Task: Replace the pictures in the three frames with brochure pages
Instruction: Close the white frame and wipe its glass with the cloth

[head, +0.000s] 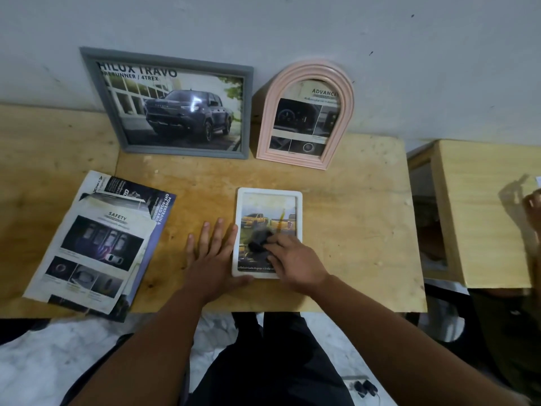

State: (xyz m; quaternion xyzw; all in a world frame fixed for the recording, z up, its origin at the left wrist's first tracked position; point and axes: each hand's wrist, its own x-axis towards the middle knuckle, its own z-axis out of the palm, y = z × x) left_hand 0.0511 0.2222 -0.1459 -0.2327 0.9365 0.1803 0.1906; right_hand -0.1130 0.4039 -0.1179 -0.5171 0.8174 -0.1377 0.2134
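A white rectangular frame (298,200) lies flat on the wooden table (366,230), showing a page with yellow trucks. My right hand (295,262) rests on its glass, fingers closed on a dark, blurred cloth (259,240). My left hand (212,253) lies flat beside the frame's left edge, fingers spread, thumb at the lower left corner. A grey frame (175,105) with a dark pickup page and a pink arched frame (306,115) with a dashboard page lean against the wall. Loose brochure pages (96,244) lie at the table's left.
A second wooden table (483,218) stands to the right, with another person's hand (534,212) at its edge. The grey wall (292,30) runs directly behind the frames. Below the table's front edge are my dark trousers and a marbled floor.
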